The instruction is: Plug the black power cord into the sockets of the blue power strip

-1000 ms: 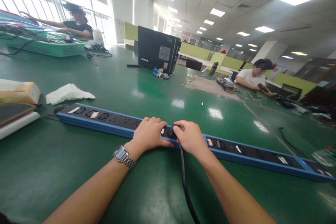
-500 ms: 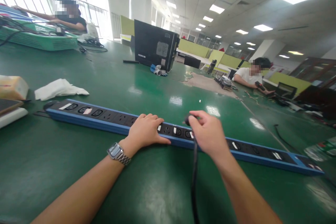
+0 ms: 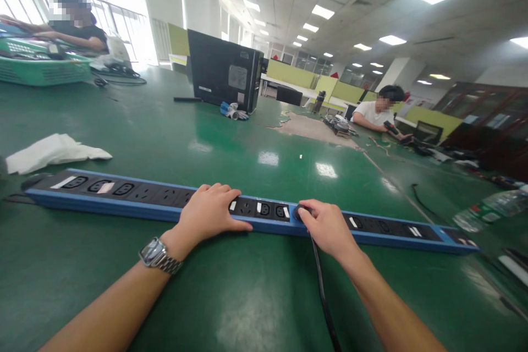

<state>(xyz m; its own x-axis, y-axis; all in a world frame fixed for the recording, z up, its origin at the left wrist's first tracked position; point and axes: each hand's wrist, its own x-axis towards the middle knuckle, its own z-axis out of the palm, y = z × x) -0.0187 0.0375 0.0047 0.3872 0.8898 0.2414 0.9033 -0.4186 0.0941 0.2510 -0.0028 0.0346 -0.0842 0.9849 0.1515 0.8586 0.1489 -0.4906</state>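
Observation:
A long blue power strip (image 3: 136, 210) with black socket panels and small white labels lies across the green table, tilted slightly in view. My left hand (image 3: 208, 212) grips it just left of the middle, fingers over the far edge and thumb along the near side. In my right hand (image 3: 328, 228) is a black plug (image 3: 302, 212), pinched between thumb and fingers at the strip's top face, right of the sockets with white labels. My fingers hide its tip, so I cannot tell whether it sits in a socket. Its black cord (image 3: 320, 280) trails down towards me.
A black computer case (image 3: 220, 71) stands at the back with gloves (image 3: 234, 111) beside it. White tissue (image 3: 55, 153) and a green basket (image 3: 45, 70) are at left, a plastic bottle (image 3: 490, 210) at right. Two people sit across the table (image 3: 247, 297).
My right hand has brought the plug down onto the strip. My left hand keeps its hold. The whole view has shifted, bringing more of the right side in.

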